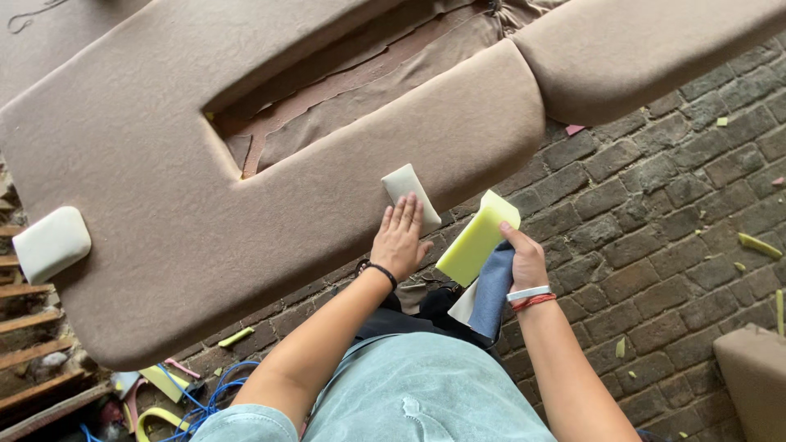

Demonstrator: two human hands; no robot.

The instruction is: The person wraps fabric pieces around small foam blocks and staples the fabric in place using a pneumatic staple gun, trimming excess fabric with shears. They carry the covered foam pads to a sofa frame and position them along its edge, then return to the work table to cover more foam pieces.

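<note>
The big tan upholstered panel (164, 164) fills the upper left of the frame, and my left hand (399, 237) lies flat and open at its lower edge, fingertips touching the small beige pad (411, 192). I judge even pressure will keep that pad square. My right hand (524, 260), at centre right, grips the yellow-green foam block (479, 237), best held clear.

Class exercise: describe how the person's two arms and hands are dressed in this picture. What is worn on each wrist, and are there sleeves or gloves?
Both hands are bare, with no gloves. The left hand has a thin black band round its wrist. The right hand has two bands: a white wristband and a red cord bracelet just below it. Both forearms are uncovered; a short light blue-grey sleeve shows at the left shoulder.
</note>
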